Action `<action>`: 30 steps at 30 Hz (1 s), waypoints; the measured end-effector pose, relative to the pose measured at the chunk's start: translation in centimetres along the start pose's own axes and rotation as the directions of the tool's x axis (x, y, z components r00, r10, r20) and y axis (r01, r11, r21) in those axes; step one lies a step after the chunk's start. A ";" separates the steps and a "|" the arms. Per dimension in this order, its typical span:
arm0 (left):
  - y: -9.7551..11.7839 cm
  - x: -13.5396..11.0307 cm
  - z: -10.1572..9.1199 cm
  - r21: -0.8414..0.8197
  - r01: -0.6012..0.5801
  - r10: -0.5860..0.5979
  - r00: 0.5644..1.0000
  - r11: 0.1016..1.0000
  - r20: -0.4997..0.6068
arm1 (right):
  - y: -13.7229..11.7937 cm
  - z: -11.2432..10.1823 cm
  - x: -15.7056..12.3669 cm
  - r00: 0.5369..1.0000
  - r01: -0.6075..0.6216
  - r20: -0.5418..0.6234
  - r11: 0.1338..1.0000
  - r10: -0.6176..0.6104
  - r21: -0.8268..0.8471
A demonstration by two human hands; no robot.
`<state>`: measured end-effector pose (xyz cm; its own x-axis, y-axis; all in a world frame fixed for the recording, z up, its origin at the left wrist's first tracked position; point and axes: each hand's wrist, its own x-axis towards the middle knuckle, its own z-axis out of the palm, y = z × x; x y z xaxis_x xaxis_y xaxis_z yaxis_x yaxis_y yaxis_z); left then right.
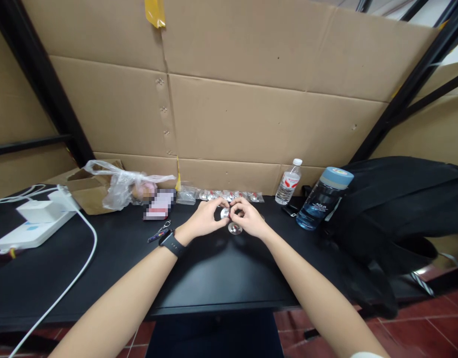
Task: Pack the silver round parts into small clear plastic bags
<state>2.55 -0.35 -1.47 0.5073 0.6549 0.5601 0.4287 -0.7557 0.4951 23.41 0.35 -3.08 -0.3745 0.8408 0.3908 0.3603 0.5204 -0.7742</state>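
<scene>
A small round silver metal piece point(225, 213) is held up over the black table between my two hands. My left hand point(204, 219), wearing a black watch point(172, 242) at the wrist, curls its thumb and forefinger around the piece's left side. From the other side my right hand point(248, 217) meets it with bent fingers in a pinch; its exact grip is partly hidden. Just below the fingertips lies a second silver disc point(235, 228) with a reddish centre. Behind the hands, several small clear packets point(229, 195) with silver and red contents are lined up along the cardboard wall.
On the left are a white power strip point(31, 231) with cables, a cardboard box point(88, 191), a plastic bag point(120, 186), a phone point(160, 205) and a keychain point(159, 234). To the right stand a water bottle point(288, 184), a blue-lidded bottle point(322, 200) and a black bag point(385, 209).
</scene>
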 end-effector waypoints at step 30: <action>-2.8 -0.7 1.6 0.299 0.088 -0.112 0.992 0.950 0.063 | 2.0 -3.1 -0.4 0.925 0.011 0.363 0.950 0.109 -0.313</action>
<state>2.16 1.29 -4.29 0.5020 0.7334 0.4583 0.6759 -0.6633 0.3211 26.91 1.48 -3.27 -0.6177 0.7805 0.0969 0.6050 0.5503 -0.5755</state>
